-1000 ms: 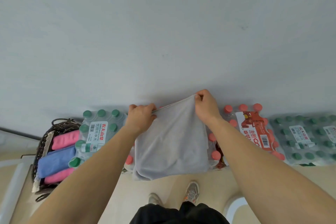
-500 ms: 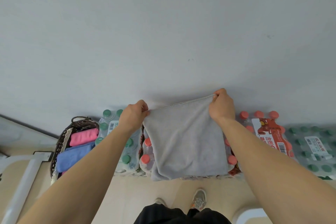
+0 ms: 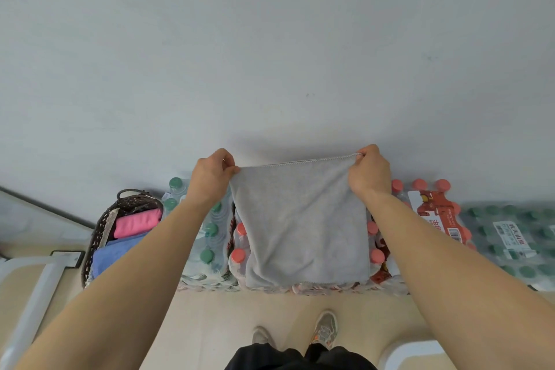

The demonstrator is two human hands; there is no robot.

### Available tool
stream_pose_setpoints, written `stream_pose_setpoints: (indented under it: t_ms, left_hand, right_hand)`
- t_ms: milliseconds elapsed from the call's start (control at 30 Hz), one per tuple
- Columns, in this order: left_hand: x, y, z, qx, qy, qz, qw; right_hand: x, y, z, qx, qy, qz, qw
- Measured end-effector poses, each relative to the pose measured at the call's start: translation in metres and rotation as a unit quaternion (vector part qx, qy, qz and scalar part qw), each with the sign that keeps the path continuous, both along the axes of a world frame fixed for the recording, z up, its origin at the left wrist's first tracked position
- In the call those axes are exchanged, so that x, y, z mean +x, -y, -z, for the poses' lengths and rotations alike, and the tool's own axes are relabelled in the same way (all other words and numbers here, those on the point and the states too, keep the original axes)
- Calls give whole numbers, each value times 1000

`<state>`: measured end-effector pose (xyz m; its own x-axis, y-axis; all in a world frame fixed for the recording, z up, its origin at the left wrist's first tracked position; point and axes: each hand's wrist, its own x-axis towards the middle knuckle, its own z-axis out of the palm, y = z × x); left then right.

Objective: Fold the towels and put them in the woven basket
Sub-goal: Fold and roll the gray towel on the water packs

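Holding the grey towel (image 3: pixel 300 219) up by its two top corners is what we see in the head view, centre of frame. The left hand (image 3: pixel 210 180) pinches the left corner, thumb against curled fingers. The right hand (image 3: pixel 371 173) pinches the right corner the same way, with the stitched hem pulled taut between them. We read the spread grip as squaring the cloth so the layers hang even. It looks doubled already, lower edge bunched at lower left, and hangs in front of the red-capped bottle packs (image 3: pixel 238 255); whether it touches them we cannot tell. The woven basket (image 3: pixel 103 225) sits at centre left, just beside the green-capped bottle pack (image 3: pixel 210 231), with a rolled pink towel (image 3: pixel 136 222) and a blue towel (image 3: pixel 117 252) inside. We judge those two done and the grey one mid-fold.

Edges and room: the wall (image 3: pixel 270 54) is close behind the hands and fills the upper frame, so there is little room forward. Bare floor (image 3: pixel 225 318) lies between the packs and the shoes (image 3: pixel 326 330) at bottom centre. The route to the basket goes left over the green caps. The left forearm covers the basket's near right side, so we cannot fully tell the free space inside. A white frame (image 3: pixel 33 288) at lower left flanks the basket, well apart from the hands. More packs (image 3: pixel 510 237) at right are out of the way.
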<state>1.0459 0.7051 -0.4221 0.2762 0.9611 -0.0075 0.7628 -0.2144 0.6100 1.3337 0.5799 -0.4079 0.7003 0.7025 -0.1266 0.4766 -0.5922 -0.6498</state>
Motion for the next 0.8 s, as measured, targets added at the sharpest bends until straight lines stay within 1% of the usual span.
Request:
stream_pose_setpoints:
  t_ms: [167,300,367,433,567,667,800]
  left_hand:
    - [-4,-6,-18,67,-28,31,997]
    - [-10,-10,-29,84,-38,12,996]
    - [-6,-9,-34,99,-23,-3,995]
    - [-1,-6,-40,110,6,-15,994]
    - [10,2,-55,135,44,-2,990]
    - [10,5,-64,130,74,-20,989]
    - [-1,4,-68,121,91,-39,988]
  right_hand:
    - [4,0,-17,25,-9,8,1000]
    - [4,-2,-29,34,20,-20,999]
    - [-1,-4,-32,43,12,0,999]
    - [-8,-6,-37,59,-20,30,998]
    - [-19,-7,-47,114,-68,22,991]
    - [-26,-6,-58,142,-63,27,987]
    - [-33,2,-70,152,-31,41,987]
